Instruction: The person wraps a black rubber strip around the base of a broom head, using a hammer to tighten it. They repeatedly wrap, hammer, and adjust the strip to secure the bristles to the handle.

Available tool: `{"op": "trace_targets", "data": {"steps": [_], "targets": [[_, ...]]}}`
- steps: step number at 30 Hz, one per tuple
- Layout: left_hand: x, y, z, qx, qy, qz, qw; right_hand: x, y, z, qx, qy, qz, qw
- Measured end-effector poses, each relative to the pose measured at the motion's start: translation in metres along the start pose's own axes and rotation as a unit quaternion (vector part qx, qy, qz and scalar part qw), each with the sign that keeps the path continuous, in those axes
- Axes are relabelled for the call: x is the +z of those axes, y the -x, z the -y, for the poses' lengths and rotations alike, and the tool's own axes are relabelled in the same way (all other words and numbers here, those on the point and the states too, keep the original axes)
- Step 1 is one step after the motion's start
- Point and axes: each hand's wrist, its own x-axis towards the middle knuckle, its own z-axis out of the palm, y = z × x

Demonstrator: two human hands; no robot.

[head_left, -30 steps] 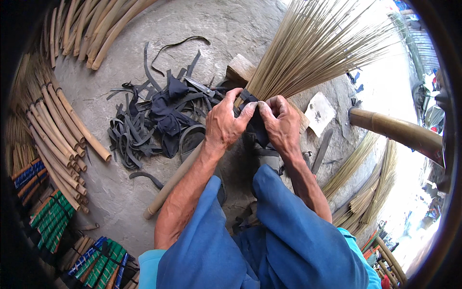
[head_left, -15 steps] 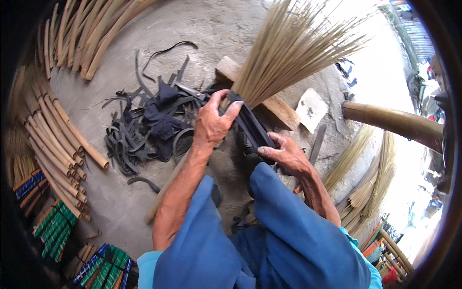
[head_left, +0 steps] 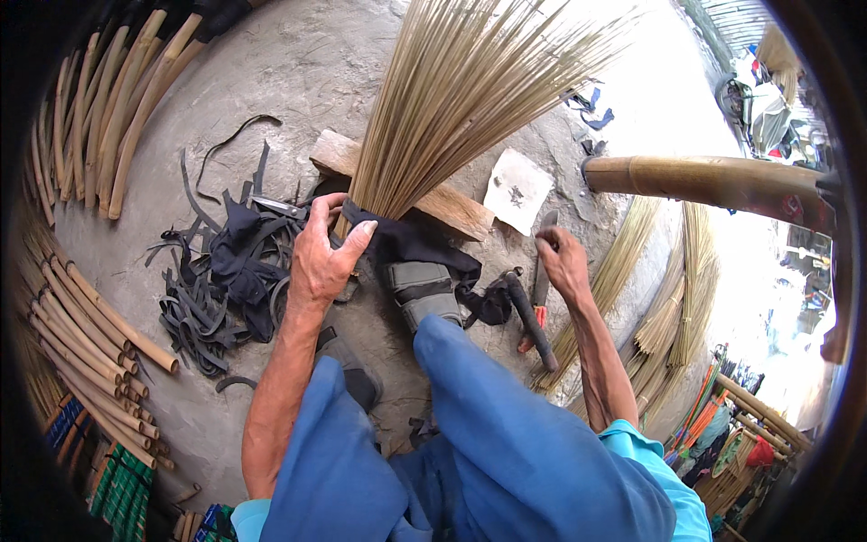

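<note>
A fanned bundle of thin straw-coloured bristles [head_left: 442,108] leans across a wooden block [head_left: 456,212]. My left hand [head_left: 325,248] is closed around the bundle's narrow base, thumb on one side and fingers on the other. A black cloth strip [head_left: 420,244] runs from that base over my shoe [head_left: 424,291], its far end hanging loose. My right hand [head_left: 564,262] is off the strip, beside a knife [head_left: 541,287]. Its fingers are curled together; anything inside them is hidden. Just left of the knife lies a hammer [head_left: 528,321].
Dark strips and cloth scraps [head_left: 239,271] with scissors [head_left: 278,208] are heaped at left. A pale sheet [head_left: 517,191] bears small dark bits. Bamboo handles [head_left: 99,316] are stacked far left, a thick bamboo pole [head_left: 704,185] juts in at right, and bristle bundles [head_left: 668,316] lie below it.
My right hand has let go of the black strip and moved right, to the knife. The strip, stretched taut before, now lies slack. My left hand stays at the bundle's base; the view has shifted right.
</note>
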Motion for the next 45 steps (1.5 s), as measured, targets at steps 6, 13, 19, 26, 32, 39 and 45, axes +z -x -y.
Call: {"op": "trace_targets", "data": {"steps": [6,13,19,26,32,39,45], "targets": [[0.026,0.014,-0.009,0.077,-0.126,-0.060,0.987,0.044,-0.069,-0.003,-0.010,-0.004,-0.148,0.989],[0.029,0.018,-0.013,0.043,-0.174,-0.063,0.982,0.078,-0.091,0.005,-0.026,0.024,-0.170,0.985],[0.031,0.015,-0.005,0.100,-0.191,-0.098,0.972,0.087,-0.092,0.013,-0.046,0.032,-0.205,0.977],[0.029,0.017,-0.006,0.089,-0.175,-0.094,0.976,0.085,-0.101,0.009,-0.057,0.074,-0.172,0.981],[0.028,0.019,-0.005,0.078,-0.183,-0.105,0.974,0.078,-0.109,-0.001,-0.091,0.049,-0.215,0.971],[0.028,0.019,-0.006,0.092,-0.170,-0.110,0.975,0.065,-0.107,-0.008,-0.097,0.001,-0.259,0.961],[0.028,0.019,-0.005,0.080,-0.160,-0.102,0.978,0.071,-0.097,-0.005,-0.087,0.023,-0.206,0.975]]}}
